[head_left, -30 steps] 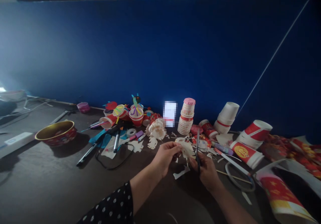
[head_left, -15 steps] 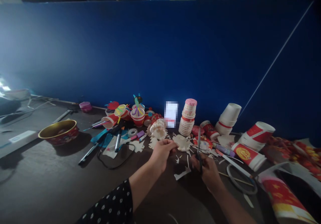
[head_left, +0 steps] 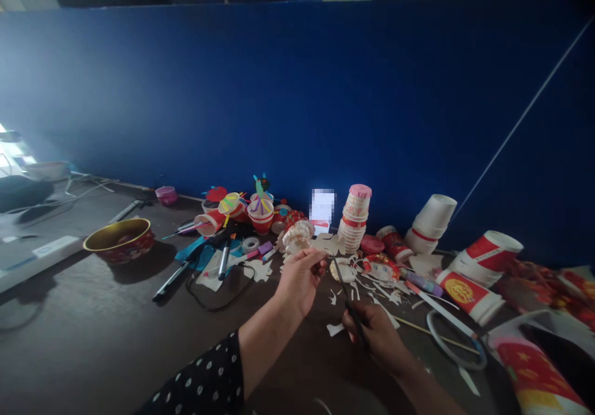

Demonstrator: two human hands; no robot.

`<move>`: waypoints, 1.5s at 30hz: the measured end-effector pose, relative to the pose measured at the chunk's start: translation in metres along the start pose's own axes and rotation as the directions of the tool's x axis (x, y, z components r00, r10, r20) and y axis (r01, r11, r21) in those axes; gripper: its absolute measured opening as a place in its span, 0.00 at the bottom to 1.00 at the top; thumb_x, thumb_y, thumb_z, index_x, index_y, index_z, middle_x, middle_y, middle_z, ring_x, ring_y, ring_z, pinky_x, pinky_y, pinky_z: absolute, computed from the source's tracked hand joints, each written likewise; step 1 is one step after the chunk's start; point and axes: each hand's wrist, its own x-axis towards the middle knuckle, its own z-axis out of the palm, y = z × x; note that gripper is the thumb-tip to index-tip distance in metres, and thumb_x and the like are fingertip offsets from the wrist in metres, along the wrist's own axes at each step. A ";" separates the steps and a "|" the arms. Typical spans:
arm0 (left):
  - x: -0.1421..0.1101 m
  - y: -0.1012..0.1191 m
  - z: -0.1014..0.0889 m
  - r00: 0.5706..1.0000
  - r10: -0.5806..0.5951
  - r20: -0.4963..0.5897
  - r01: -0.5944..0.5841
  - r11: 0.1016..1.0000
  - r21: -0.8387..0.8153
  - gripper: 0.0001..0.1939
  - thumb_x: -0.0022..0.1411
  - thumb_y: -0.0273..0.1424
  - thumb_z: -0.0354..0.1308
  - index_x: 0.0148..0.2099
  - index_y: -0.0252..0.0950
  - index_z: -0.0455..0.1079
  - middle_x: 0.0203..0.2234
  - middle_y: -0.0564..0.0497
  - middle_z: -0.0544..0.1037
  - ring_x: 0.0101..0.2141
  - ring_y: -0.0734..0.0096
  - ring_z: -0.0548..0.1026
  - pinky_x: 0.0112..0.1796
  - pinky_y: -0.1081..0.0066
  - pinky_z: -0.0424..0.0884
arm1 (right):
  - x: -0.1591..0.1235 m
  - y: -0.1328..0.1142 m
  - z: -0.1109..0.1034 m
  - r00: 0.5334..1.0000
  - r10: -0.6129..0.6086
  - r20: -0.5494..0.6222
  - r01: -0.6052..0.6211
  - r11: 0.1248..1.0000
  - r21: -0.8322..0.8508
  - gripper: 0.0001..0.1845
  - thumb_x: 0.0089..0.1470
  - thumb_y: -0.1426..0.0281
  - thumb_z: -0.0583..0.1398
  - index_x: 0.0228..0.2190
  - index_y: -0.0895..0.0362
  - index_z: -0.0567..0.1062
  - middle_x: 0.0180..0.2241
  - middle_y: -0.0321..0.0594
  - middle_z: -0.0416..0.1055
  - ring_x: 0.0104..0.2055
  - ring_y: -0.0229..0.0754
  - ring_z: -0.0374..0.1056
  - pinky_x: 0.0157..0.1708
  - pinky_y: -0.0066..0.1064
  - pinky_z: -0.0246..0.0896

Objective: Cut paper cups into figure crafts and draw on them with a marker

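Note:
My left hand [head_left: 300, 282] pinches a jagged-edged white paper cutout [head_left: 329, 243] between thumb and fingertips, raised above the table. In my right hand [head_left: 377, 334] is a pair of dark scissors [head_left: 356, 321], with the blades pointing up and away from me. The blade tips reach the lower edge of the paper; whether they touch it I cannot tell. Below the hands lie white paper scraps [head_left: 335, 328] and thin strips. Just behind my left hand stands a piece made of curled white paper [head_left: 298, 234].
A stack of paper cups [head_left: 354, 223] stands behind the hands, beside a lit blurred screen [head_left: 322, 207]. More cups [head_left: 486, 257] lie at right. Markers [head_left: 224, 260], a tape roll [head_left: 250, 244] and a gold-rimmed bowl [head_left: 118, 254] are at left. A blue wall [head_left: 279, 93] rises behind.
The scissors have swung leftward, from upright to slanting toward the paper. My left hand has lifted the cutout slightly, so it stands out from the scraps. The view has shifted a little left.

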 end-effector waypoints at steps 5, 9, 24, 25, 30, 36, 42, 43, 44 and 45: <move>-0.007 -0.002 0.004 1.000 -0.023 0.011 0.023 0.999 -0.027 0.06 0.40 0.22 0.61 0.23 0.30 0.66 0.20 0.53 0.71 0.21 0.82 0.67 0.24 0.80 0.62 | -0.002 -0.005 0.004 1.000 0.027 -0.013 -0.026 0.998 0.061 0.15 0.37 0.60 0.63 0.17 0.57 0.65 0.12 0.27 0.58 0.15 0.30 0.51 0.15 0.22 0.44; -0.012 -0.006 0.006 0.999 -0.046 0.026 0.047 0.998 -0.049 0.06 0.41 0.22 0.62 0.23 0.30 0.66 0.20 0.53 0.71 0.21 0.82 0.67 0.24 0.80 0.62 | -0.002 -0.008 0.004 1.000 0.021 -0.014 -0.020 0.997 0.073 0.17 0.37 0.57 0.62 0.17 0.57 0.65 0.11 0.27 0.55 0.14 0.29 0.49 0.15 0.23 0.43; -0.021 -0.016 0.008 0.994 -0.101 0.049 0.102 0.994 -0.030 0.08 0.41 0.23 0.63 0.21 0.31 0.64 0.17 0.54 0.68 0.21 0.81 0.66 0.24 0.80 0.60 | -0.006 -0.017 0.004 0.995 -0.097 -0.016 0.098 0.994 0.041 0.24 0.42 0.49 0.56 0.15 0.57 0.64 0.12 0.31 0.57 0.16 0.31 0.50 0.16 0.23 0.45; -0.022 -0.016 0.008 0.993 -0.102 0.052 0.104 0.994 -0.028 0.09 0.41 0.23 0.63 0.21 0.31 0.64 0.17 0.54 0.68 0.21 0.81 0.66 0.24 0.80 0.60 | -0.006 -0.016 0.004 0.995 -0.100 -0.018 0.100 0.994 0.039 0.24 0.42 0.49 0.55 0.16 0.57 0.64 0.12 0.31 0.56 0.16 0.31 0.50 0.16 0.23 0.45; -0.023 -0.016 0.010 0.993 -0.104 0.050 0.106 0.994 -0.029 0.09 0.41 0.24 0.63 0.21 0.31 0.64 0.17 0.54 0.68 0.21 0.81 0.65 0.24 0.79 0.60 | -0.003 -0.007 0.003 0.993 -0.118 -0.010 0.118 0.992 0.041 0.24 0.43 0.49 0.55 0.16 0.57 0.62 0.13 0.30 0.55 0.16 0.31 0.49 0.15 0.23 0.44; -0.025 -0.017 0.010 0.993 -0.109 0.050 0.110 0.993 -0.031 0.09 0.41 0.23 0.63 0.21 0.30 0.64 0.17 0.53 0.69 0.21 0.81 0.66 0.24 0.80 0.61 | -0.003 -0.005 0.004 0.992 -0.126 -0.007 0.126 0.990 0.063 0.22 0.44 0.50 0.55 0.18 0.57 0.62 0.14 0.29 0.55 0.17 0.31 0.49 0.16 0.23 0.45; -0.028 -0.018 0.011 0.991 -0.132 0.031 0.133 0.991 -0.031 0.09 0.42 0.22 0.62 0.21 0.31 0.63 0.16 0.53 0.69 0.21 0.80 0.67 0.24 0.80 0.61 | -0.002 -0.003 0.003 0.987 -0.159 -0.016 0.160 0.984 0.075 0.21 0.45 0.52 0.55 0.20 0.57 0.63 0.14 0.30 0.55 0.17 0.31 0.49 0.17 0.23 0.45; -0.028 -0.018 0.012 0.991 -0.133 0.030 0.134 0.991 -0.031 0.09 0.42 0.22 0.62 0.21 0.31 0.63 0.16 0.53 0.69 0.21 0.80 0.67 0.24 0.80 0.61 | -0.002 -0.002 0.003 0.986 -0.165 -0.019 0.166 0.983 0.083 0.21 0.45 0.52 0.55 0.20 0.57 0.62 0.14 0.29 0.55 0.17 0.31 0.49 0.17 0.23 0.45; -0.028 -0.018 0.012 0.991 -0.134 0.028 0.135 0.990 -0.032 0.08 0.42 0.22 0.62 0.21 0.31 0.63 0.17 0.53 0.69 0.21 0.80 0.67 0.24 0.80 0.62 | -0.002 -0.001 0.004 0.985 -0.171 -0.021 0.172 0.981 0.094 0.21 0.46 0.52 0.55 0.20 0.57 0.62 0.15 0.29 0.55 0.17 0.30 0.49 0.17 0.23 0.45; -0.029 -0.018 0.013 0.991 -0.135 0.025 0.136 0.990 -0.033 0.08 0.42 0.22 0.62 0.21 0.31 0.64 0.17 0.52 0.69 0.21 0.80 0.67 0.24 0.80 0.62 | -0.002 0.000 0.004 0.984 -0.176 -0.021 0.177 0.978 0.105 0.21 0.46 0.52 0.55 0.20 0.57 0.62 0.15 0.29 0.55 0.17 0.30 0.48 0.17 0.23 0.44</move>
